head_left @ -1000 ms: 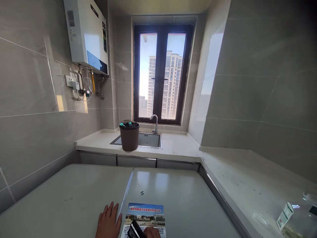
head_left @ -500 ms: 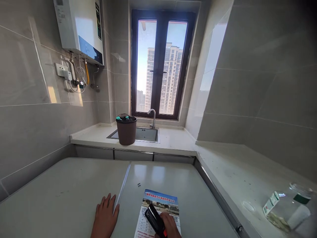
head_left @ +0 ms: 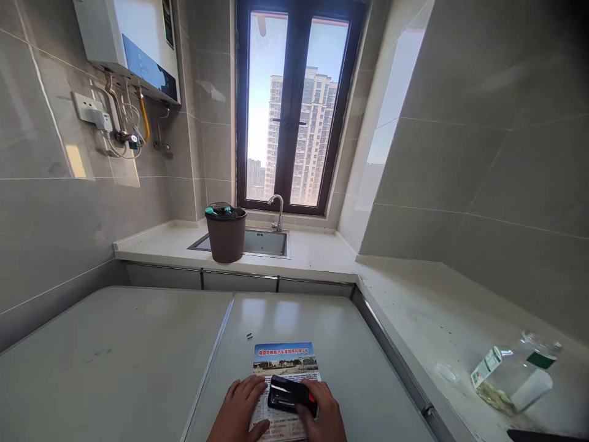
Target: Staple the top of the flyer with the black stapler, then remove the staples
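Observation:
A black stapler [head_left: 286,393] with a red spot near its rear lies across a printed leaflet [head_left: 286,357] on the pale table. My right hand [head_left: 324,412] grips the stapler's back end between thumb and fingers. At the leaflet's left edge rests my left hand [head_left: 242,410], palm down with the thumb apart from the fingers, close to the stapler's front. Just beyond the leaflet's top left corner lie small metal pieces that look like staples [head_left: 249,336].
The table [head_left: 151,344] has a seam down its middle. Behind it, a brown bucket [head_left: 226,236] stands at the sink [head_left: 265,244] on the counter. A clear jar [head_left: 518,374] and a small round lid-like disc [head_left: 445,372] sit on the right counter. A water heater [head_left: 133,49] hangs upper left.
My left hand has moved right, from the bare table onto the leaflet's edge. The stapler has turned to lie more sideways, still in my right hand. The leaflet sits straighter. The view has shifted slightly.

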Demonstrator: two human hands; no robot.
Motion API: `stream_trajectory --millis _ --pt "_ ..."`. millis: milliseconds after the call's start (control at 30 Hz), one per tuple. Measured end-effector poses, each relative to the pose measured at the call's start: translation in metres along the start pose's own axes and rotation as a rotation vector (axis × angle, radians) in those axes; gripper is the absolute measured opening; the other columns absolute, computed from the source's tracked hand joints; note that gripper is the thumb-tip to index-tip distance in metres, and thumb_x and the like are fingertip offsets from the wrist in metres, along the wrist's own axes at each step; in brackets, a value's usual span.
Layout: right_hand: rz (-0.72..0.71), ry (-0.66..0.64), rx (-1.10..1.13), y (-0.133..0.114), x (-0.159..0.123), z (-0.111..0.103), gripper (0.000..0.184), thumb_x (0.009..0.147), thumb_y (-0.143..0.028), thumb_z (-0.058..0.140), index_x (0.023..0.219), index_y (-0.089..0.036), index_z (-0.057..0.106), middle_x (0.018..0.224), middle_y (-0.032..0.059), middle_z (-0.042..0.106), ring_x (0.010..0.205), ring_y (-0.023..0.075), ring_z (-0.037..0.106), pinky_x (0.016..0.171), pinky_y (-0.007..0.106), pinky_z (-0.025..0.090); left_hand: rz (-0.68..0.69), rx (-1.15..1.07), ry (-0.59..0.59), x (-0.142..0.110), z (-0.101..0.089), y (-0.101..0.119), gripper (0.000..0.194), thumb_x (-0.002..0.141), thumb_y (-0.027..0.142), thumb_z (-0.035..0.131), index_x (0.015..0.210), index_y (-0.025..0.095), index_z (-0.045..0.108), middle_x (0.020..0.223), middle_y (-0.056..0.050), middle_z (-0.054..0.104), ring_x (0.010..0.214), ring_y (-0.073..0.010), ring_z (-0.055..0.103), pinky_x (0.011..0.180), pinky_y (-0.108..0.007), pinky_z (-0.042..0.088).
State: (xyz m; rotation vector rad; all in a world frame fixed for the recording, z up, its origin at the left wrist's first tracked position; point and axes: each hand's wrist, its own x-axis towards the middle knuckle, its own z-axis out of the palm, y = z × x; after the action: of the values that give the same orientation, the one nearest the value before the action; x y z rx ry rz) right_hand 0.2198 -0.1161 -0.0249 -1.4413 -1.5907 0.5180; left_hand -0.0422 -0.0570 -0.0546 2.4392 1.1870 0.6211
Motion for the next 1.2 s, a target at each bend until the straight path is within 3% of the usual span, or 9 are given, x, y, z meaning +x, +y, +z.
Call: stream_trajectory --millis 67,233,467,567,700,867,1033,1200 --pt "0.01 0.025 0.02 -0.001 0.003 -0.01 0.035 0.082 -0.028 0.064 0.115 -0.022 0.075 0.111 0.0129 0.074 0.106 0.0303 0.07 0.094 0.041 0.056 -0.025 0.008 0.004 0.007 0.004 0.004 0.079 0.073 0.021 0.079 0.147 0.034 0.054 0.149 -0.009 0.057 0.138 -0.036 0.051 0.119 -0.058 0.033" --pt "0.002 0.032 0.053 0.004 0.008 -0.023 0.035 0.082 -0.026 0.067 0.116 -0.025 0.076 0.117 0.0118 0.075 0.11 0.0302 0.071 0.094 0.041 0.058 0.022 0.028 0.07 0.017 0.012 0.015 0.055 0.083 0.019 0.07 0.135 0.036 0.062 0.143 -0.005 0.062 0.134 -0.0303 0.056 0.118 -0.057 0.035" --pt "-0.13 0.08 -0.008 0.012 0.006 -0.024 0.035 0.084 -0.026 0.072 0.12 -0.027 0.073 0.113 0.0081 0.076 0.104 0.0257 0.072 0.089 0.035 0.061 0.025 0.052 0.091 0.015 0.0 0.023 0.048 0.082 0.023 0.072 0.128 0.034 0.065 0.129 -0.006 0.069 0.122 -0.0315 0.062 0.111 -0.056 0.043" --pt "-0.185 0.211 -0.105 0.016 0.003 -0.026 0.02 0.093 -0.035 0.064 0.106 -0.025 0.077 0.104 0.009 0.076 0.097 0.025 0.071 0.085 0.035 0.06 0.007 0.043 0.088 0.015 -0.002 0.026 0.045 0.082 0.023 0.071 0.125 0.034 0.067 0.126 -0.006 0.07 0.118 -0.0315 0.062 0.11 -0.055 0.043" --pt "-0.175 0.302 -0.18 0.016 -0.003 -0.027 0.036 0.102 -0.039 0.049 0.087 -0.024 0.078 0.094 0.0105 0.073 0.089 0.025 0.066 0.079 0.036 0.057 0.007 0.007 0.098 0.015 0.0 0.025 0.041 0.083 0.023 0.071 0.122 0.034 0.07 0.125 -0.006 0.071 0.118 -0.0312 0.062 0.111 -0.053 0.041" --pt "-0.142 0.319 -0.199 0.012 -0.001 -0.026 0.044 0.102 -0.044 0.048 0.073 -0.025 0.075 0.093 0.0097 0.069 0.084 0.0242 0.061 0.073 0.035 0.053 -0.055 -0.088 0.082 0.017 -0.002 0.023 0.032 0.08 0.025 0.074 0.11 0.033 0.076 0.118 -0.007 0.072 0.112 -0.0315 0.063 0.104 -0.051 0.046" --pt "-0.141 0.283 -0.185 0.012 0.003 -0.024 0.051 0.104 -0.047 0.042 0.069 -0.024 0.071 0.089 0.009 0.069 0.083 0.0236 0.06 0.075 0.035 0.052 -0.112 -0.181 0.091 0.02 -0.006 0.025 0.037 0.072 0.021 0.081 0.106 0.034 0.078 0.116 -0.007 0.074 0.113 -0.0315 0.062 0.101 -0.047 0.047" --pt "-0.067 0.263 -0.139 0.012 0.001 -0.025 0.04 0.102 -0.05 0.045 0.085 -0.025 0.071 0.097 0.0088 0.07 0.094 0.0256 0.064 0.082 0.036 0.055 -0.136 -0.26 0.073 0.021 -0.008 0.024 0.024 0.08 0.027 0.078 0.103 0.032 0.078 0.115 -0.007 0.075 0.112 -0.031 0.063 0.101 -0.047 0.046"
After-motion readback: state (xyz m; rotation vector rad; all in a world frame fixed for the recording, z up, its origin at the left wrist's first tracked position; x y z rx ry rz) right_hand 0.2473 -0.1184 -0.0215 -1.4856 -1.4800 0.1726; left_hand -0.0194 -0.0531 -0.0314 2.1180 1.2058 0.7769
